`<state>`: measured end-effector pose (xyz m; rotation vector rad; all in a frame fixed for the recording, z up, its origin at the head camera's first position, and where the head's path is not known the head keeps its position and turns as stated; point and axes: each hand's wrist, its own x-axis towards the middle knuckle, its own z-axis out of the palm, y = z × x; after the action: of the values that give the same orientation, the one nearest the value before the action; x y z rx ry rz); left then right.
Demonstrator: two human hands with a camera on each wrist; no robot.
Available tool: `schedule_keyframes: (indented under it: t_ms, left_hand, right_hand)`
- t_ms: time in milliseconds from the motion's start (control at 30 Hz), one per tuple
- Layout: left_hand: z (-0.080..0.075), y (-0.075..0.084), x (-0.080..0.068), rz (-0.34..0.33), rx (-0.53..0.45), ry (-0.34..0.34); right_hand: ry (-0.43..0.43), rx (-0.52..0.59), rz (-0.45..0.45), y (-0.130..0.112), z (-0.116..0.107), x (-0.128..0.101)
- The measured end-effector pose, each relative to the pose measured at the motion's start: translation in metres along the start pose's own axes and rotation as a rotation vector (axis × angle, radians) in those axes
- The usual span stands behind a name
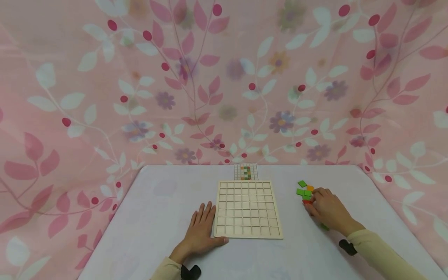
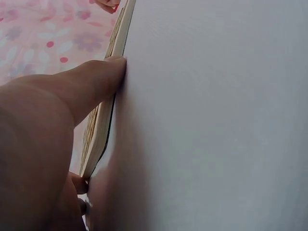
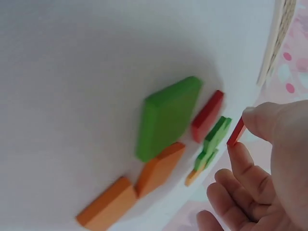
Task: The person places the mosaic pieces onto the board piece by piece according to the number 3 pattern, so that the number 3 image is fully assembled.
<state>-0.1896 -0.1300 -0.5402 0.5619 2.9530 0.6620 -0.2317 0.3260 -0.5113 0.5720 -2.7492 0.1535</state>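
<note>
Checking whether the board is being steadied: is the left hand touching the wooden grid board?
Touching. The left wrist view shows the left hand with its thumb pressed against the edge of the wooden grid board; no gap shows.

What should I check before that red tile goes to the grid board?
1. Red tile pinched between thumb and fingers of the right hand: ok.
2. Pinched tile clear of the other red tile and green tile: ok.
3. Left hand flat on the table, thumb along the grid board edge, steadying it: ok.
4. Board cells bare: ok in the head view.
5. Pattern card behind the board visible: ok, but its cells are too small to read.
6. Which cell the tile belongs in: cannot tell.
</note>
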Motion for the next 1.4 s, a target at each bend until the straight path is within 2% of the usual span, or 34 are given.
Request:
schedule_keyframes:
  t_ms: [200,533,733,1233,1400]
  left_hand:
    - [-0.001,0.001,-0.002,-0.009,-0.002,0.011]
    - [0.0,-0.001,-0.003,0.002,-0.014,0.039]
    - [0.001,0.0,-0.003,-0.009,-0.026,0.049]
    - [0.003,-0.001,-0.005,-0.023,-0.013,0.047]
    - [0.004,-0.001,-0.005,-0.03,-0.025,0.042]
  right_hand:
    - [0.083,0.01,-0.031,-0.013,-0.006,0.008]
    - [0.028,0.139,0.103,-0.035,-0.004,0.027]
    - [0.049,0.179,0.088,-0.045,0.004,0.037]
    - [0.062,0.166,0.059,-0.069,0.018,0.062]
    - [0.038,0.21,0.109,-0.078,0.022,0.07]
